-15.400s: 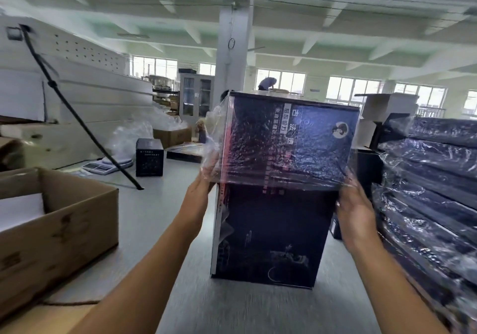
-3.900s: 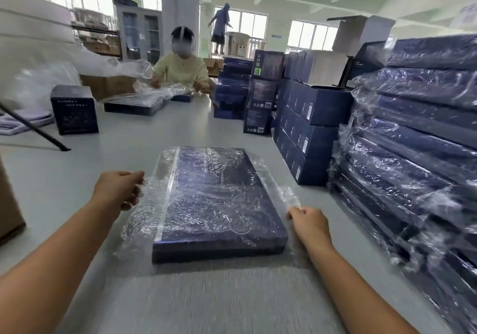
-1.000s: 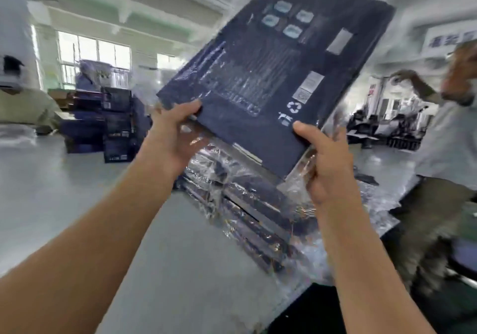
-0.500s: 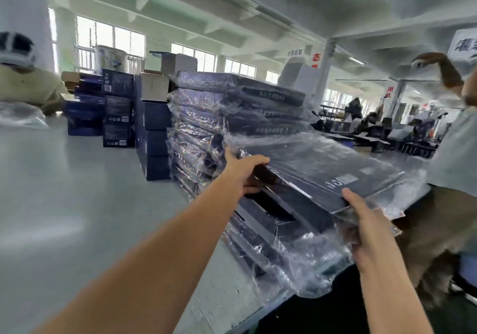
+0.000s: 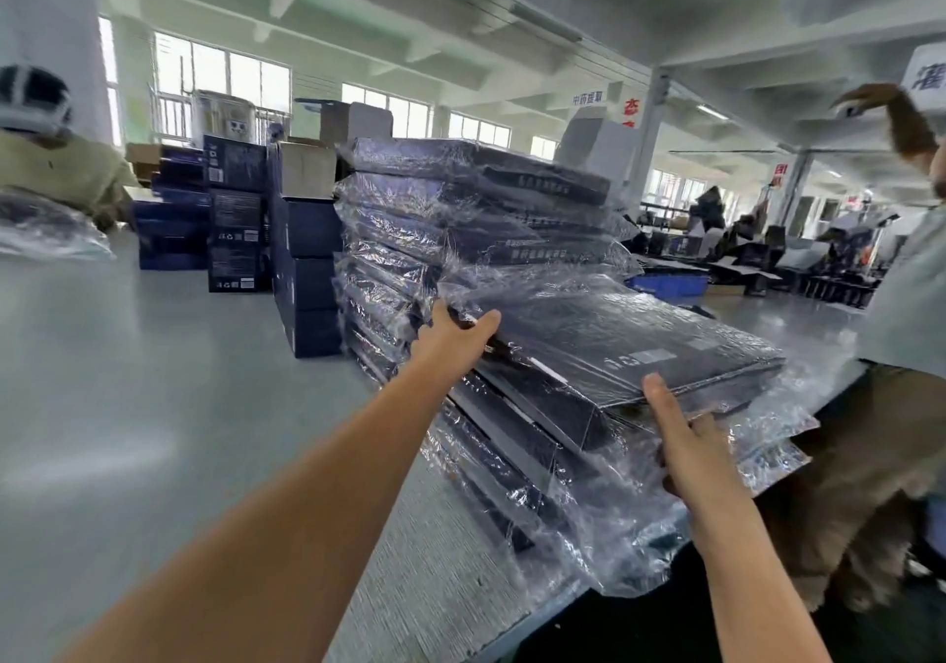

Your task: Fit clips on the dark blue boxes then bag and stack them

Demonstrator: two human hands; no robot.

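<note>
Glossy crinkled plastic bags (image 5: 537, 263) cover matt cardboard boxes (image 5: 629, 350).

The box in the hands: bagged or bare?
Bagged: clear crinkled plastic covers the dark blue box, with loose film trailing past its near edge.

My single head camera looked forward and slightly down, close behind both hands (image 5: 455, 332), facing the bagged stack (image 5: 476, 211) just beyond them on the tabletop (image 5: 153, 406).

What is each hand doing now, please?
Left hand: grips the far corner of the bagged box.
Right hand: grips the same box's near edge.
</note>
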